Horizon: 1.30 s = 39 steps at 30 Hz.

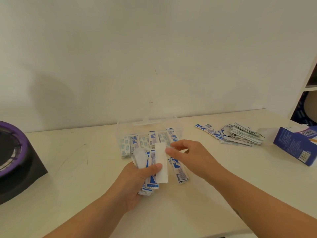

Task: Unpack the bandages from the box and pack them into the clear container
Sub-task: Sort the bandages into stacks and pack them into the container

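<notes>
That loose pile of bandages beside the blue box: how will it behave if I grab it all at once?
Probably light and floppy: the bandage pile is thin, flat wrappers. Likely slippery too: it is already fanned out unevenly, so strips may slide apart or spill from a one-handed grab.

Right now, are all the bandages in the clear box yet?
Not yet. Done: a row of bandages stands in the clear container. In hand: the left hand grips a bunch while the right hand pinches a white bandage atop it. Left: a pile lies on the table beside the blue box.
</notes>
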Tool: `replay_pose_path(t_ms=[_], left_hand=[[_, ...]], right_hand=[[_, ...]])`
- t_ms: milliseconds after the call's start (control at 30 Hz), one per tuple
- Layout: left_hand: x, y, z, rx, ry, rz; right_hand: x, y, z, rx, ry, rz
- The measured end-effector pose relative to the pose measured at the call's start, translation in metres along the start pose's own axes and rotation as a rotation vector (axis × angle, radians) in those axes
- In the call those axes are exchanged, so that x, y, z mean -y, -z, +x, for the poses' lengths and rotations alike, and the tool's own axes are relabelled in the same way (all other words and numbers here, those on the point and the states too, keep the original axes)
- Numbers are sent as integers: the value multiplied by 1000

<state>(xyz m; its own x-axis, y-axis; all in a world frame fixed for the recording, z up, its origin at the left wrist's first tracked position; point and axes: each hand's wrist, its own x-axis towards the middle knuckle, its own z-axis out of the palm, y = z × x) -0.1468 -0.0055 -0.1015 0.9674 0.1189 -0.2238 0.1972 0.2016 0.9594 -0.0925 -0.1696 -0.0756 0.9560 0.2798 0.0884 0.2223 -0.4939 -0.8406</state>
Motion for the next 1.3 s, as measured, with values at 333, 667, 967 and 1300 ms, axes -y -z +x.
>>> replay_pose_path(t_ms=[333,667,967,1300], left_hand=[[-6,6,3,-6,72,-276],[-3,-2,-1,0,80,-194],[-2,-14,-10,112,76,-128],[-7,-12,-12,91,46,-89]], right_hand=[[-9,23,-3,-111,252,135],[-49,42,-14,-120,107,-429],[-2,-5,-14,222,-79,198],[-5,-9,-5,280,-141,429]])
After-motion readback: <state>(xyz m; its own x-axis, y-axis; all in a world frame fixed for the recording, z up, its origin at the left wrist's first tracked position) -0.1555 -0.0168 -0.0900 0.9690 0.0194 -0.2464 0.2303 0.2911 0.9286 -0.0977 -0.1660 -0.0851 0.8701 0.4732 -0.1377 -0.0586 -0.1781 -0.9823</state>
